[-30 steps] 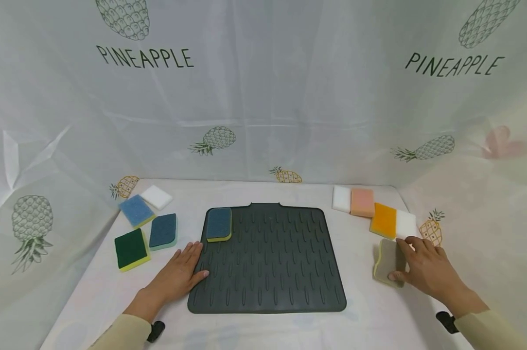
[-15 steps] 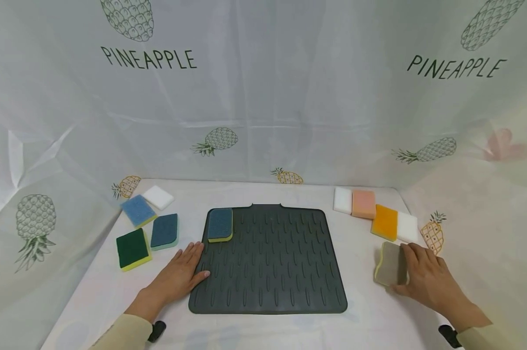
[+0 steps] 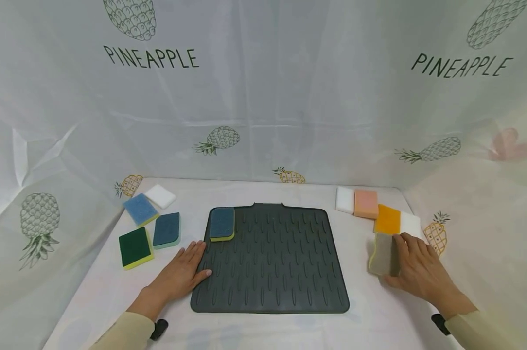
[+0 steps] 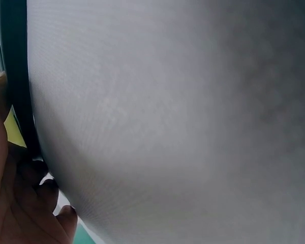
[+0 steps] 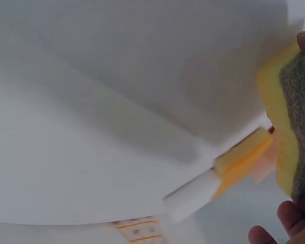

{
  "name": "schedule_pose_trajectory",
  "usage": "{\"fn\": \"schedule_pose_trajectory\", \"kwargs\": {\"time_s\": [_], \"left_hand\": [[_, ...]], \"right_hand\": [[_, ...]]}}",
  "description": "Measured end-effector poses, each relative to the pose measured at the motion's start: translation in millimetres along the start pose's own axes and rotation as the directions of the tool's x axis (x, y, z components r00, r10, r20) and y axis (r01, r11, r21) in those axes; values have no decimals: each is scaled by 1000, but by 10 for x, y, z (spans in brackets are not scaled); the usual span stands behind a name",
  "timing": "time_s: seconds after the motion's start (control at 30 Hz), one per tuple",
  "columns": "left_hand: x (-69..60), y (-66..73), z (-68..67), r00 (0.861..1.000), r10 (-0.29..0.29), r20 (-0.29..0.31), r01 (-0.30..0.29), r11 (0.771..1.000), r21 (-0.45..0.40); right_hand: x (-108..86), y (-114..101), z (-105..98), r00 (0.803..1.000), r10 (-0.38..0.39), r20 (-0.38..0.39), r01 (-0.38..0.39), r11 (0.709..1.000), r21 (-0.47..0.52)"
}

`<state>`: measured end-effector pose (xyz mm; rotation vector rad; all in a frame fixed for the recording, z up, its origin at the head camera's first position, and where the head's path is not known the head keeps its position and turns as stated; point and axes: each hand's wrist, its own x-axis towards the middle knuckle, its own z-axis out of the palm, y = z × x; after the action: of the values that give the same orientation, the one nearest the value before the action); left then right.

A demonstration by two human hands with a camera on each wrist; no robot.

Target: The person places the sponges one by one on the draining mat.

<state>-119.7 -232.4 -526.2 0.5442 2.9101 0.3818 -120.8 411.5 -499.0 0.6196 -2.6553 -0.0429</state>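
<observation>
Grey sponge (image 3: 380, 255), pinched in the right hand (image 3: 421, 270) above or on the bench (image 3: 311, 330), right of the mat (image 3: 272, 267); left hand (image 3: 181, 272) spread on the mat's edge. Work looks early: one blue sponge (image 3: 221, 222) on the mat, remaining sponges (image 3: 134, 247) off it. Since the earlier frame, the grey one has shifted toward the orange sponge (image 3: 387, 218)
</observation>
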Motion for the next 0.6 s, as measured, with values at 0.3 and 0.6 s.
{"fn": "schedule_pose_trajectory", "kwargs": {"time_s": [0.3, 0.6], "left_hand": [[3, -33, 11, 1000, 8, 9, -8, 1000, 6], [24, -76, 24, 999, 36, 7, -36, 999, 33]], "right_hand": [[699, -391, 45, 999, -28, 21, 27, 998, 56], [1518, -1057, 149, 988, -105, 112, 89, 986, 144]]}}
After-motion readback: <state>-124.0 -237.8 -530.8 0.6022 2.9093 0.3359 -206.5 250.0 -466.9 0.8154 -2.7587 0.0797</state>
